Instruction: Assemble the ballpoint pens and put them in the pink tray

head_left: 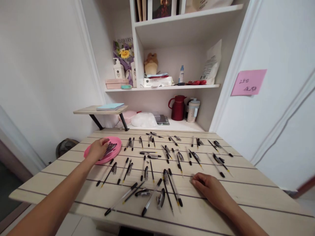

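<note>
My left hand (98,149) is over the left side of a round pink plate (117,141), its fingers curled at a small bunch of dark, slender pen pieces (112,148). The fingertips are partly hidden, so what they grip is unclear. My right hand (210,188) rests on the tabletop, fingers loosely bent and nothing in them. Pens taken apart lie in groups between and beyond my hands: clear barrels with black ends (151,198), dark refills with yellow ends (169,193), and black caps with clips (161,199).
The striped wooden table (246,196) meets a white shelf unit (162,88) at the back. A small raised stand (98,110) bears blue paper at the back left. A red jug (178,108) and a pale cup (193,111) stand on the lowest shelf beside a plastic bag (144,120).
</note>
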The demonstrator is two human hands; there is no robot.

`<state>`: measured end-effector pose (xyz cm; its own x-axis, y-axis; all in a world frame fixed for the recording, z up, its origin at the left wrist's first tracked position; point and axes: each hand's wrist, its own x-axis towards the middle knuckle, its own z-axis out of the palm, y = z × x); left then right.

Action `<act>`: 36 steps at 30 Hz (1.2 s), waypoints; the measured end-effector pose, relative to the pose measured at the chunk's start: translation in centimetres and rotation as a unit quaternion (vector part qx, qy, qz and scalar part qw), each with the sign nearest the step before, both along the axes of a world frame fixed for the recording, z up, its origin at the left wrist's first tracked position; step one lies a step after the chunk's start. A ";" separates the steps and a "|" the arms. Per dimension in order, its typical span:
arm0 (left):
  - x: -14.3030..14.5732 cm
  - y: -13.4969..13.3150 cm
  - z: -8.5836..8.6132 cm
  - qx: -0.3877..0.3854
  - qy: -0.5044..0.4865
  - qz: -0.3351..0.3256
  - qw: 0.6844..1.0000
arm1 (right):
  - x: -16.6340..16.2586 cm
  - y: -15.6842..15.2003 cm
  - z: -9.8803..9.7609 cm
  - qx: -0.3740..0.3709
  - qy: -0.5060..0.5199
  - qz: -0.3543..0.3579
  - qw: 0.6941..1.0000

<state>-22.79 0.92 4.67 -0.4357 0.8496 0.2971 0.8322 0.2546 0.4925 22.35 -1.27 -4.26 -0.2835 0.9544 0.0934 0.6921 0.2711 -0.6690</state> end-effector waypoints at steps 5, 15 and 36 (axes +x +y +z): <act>6.6 -6.2 -0.5 0.021 0.027 -0.184 0.982 | -0.1 -0.2 0.4 0.007 -0.013 -0.008 1.000; 16.9 -14.2 -5.8 0.065 0.127 -0.350 0.926 | -0.5 -0.5 0.6 0.039 -0.042 -0.031 0.998; 21.0 -10.1 -5.4 0.020 0.121 -0.364 0.923 | -7.8 -3.5 2.4 0.064 -0.151 -0.055 0.985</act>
